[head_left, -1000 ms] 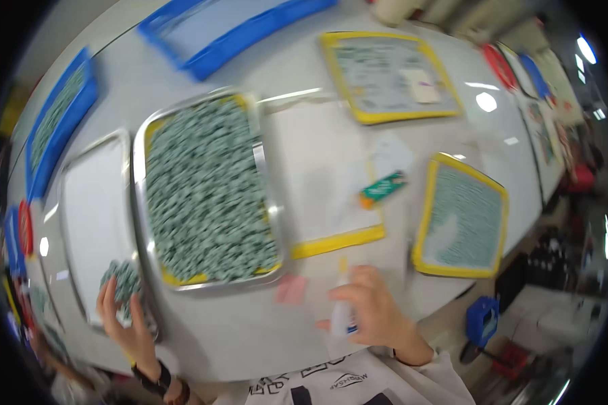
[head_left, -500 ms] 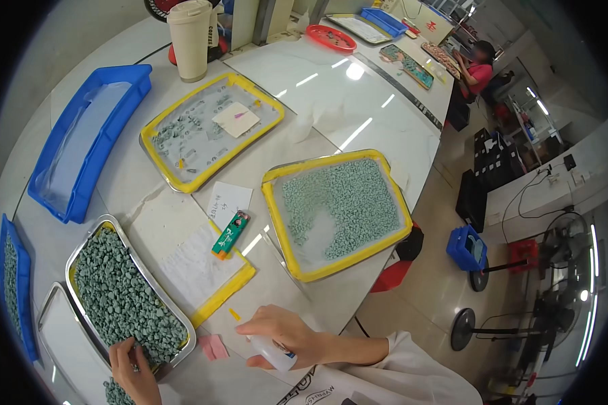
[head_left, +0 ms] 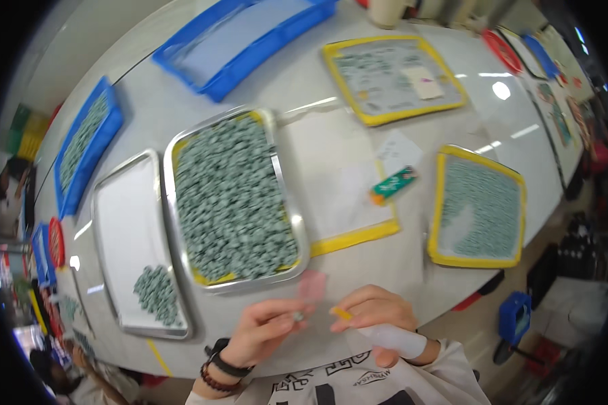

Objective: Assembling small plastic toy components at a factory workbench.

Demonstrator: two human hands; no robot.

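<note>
Near the table's front edge, my left hand (head_left: pixel 267 325) is closed, pinching a small green stone (head_left: pixel 298 315) between thumb and fingertips. Facing it, my right hand (head_left: pixel 378 314) wraps around a white squeeze bottle (head_left: pixel 400 341). A yellow tip (head_left: pixel 342 313) points from those fingers toward the stone, without touching it; the fingers hide where it joins the bottle. Just beyond my left hand stands a metal tray (head_left: pixel 302 260) heaped with green stones (head_left: pixel 233 196). A pink scrap (head_left: pixel 312 285) lies between that tray and my hands. Motion blurs the picture slightly.
A second metal tray (head_left: pixel 125 236) at left holds a small stone pile (head_left: pixel 157 295). Yellow-rimmed trays (head_left: pixel 446 255) (head_left: pixel 385 120) lie right and far right. Blue trays (head_left: pixel 216 88) (head_left: pixel 113 125) stand behind. A green lighter (head_left: pixel 394 183) rests on papers. Other people (head_left: pixel 81 381) sit at left.
My left hand has left the heaped stone tray and come beside my right hand, with a green stone in its fingertips. My right hand still holds the bottle. The view has swung left.
</note>
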